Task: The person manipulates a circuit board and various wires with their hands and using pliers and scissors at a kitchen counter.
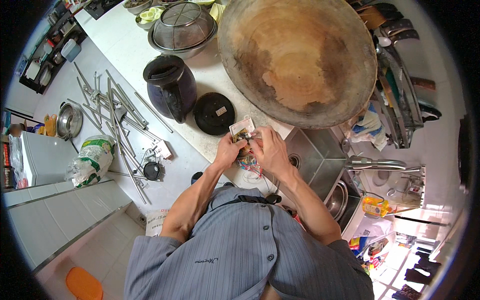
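Observation:
In front of my waist, at the counter's near edge, a small open white plastic case (242, 126) with parts inside is held between both hands. My left hand (229, 151) is closed on its left side, thumb on top. The fingers of my right hand (270, 149) are bent in a pinch at the case's inner parts; what lies between them is too small to name. Thin coloured wires (249, 164) hang below the hands. Left of the case lies a round black disc (215, 114) with a pale label, and beside it stands a dark electric kettle (171, 87).
A large round wooden board (300, 60) leans over the counter (127, 45). A mesh strainer (184, 27) covers a bowl behind the kettle. To the right are a metal sink (320, 150) with a tap (377, 163) and a knife rack (400, 95). Metal tubes (117, 120) lie on the floor left.

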`<state>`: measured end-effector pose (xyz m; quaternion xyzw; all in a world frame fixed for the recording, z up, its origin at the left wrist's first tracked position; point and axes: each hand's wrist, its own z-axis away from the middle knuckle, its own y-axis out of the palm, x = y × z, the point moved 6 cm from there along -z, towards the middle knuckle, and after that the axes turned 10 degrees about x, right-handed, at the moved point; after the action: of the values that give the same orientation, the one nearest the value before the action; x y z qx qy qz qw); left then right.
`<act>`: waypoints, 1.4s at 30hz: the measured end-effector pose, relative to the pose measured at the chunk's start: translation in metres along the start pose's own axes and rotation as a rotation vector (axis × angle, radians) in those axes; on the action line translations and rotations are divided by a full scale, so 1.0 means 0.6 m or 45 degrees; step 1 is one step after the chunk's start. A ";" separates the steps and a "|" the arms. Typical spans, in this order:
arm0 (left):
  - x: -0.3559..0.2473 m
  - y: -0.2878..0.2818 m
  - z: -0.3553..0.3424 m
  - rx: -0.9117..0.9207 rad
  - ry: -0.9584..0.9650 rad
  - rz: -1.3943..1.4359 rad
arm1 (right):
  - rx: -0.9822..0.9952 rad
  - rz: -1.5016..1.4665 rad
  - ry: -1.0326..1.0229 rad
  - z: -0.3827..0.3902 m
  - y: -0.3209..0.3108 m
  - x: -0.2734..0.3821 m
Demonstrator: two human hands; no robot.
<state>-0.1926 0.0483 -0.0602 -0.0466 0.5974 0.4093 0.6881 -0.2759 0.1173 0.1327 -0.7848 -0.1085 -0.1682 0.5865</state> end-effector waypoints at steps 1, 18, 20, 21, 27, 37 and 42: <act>0.001 0.000 0.000 -0.021 0.008 0.026 | -0.004 -0.074 0.036 0.001 0.005 0.000; -0.006 0.007 0.008 -0.001 -0.081 -0.005 | 0.182 0.086 0.197 0.002 0.001 -0.020; -0.012 0.007 0.009 -0.001 -0.057 0.016 | 0.126 -0.097 0.147 0.007 0.002 -0.021; -0.009 0.006 0.009 -0.001 -0.045 0.029 | 0.100 -0.187 0.122 0.008 0.001 -0.018; -0.001 0.002 0.006 -0.024 -0.060 0.058 | 0.369 -0.043 0.486 0.008 0.016 -0.033; -0.020 0.009 0.018 0.014 -0.065 0.006 | 0.466 0.026 0.564 -0.006 0.002 -0.005; -0.025 0.009 0.016 -0.001 0.009 0.012 | 0.175 0.116 0.087 -0.001 -0.010 0.024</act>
<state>-0.1879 0.0494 -0.0425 -0.0455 0.6000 0.4128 0.6838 -0.2651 0.1178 0.1435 -0.7407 -0.0641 -0.1602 0.6493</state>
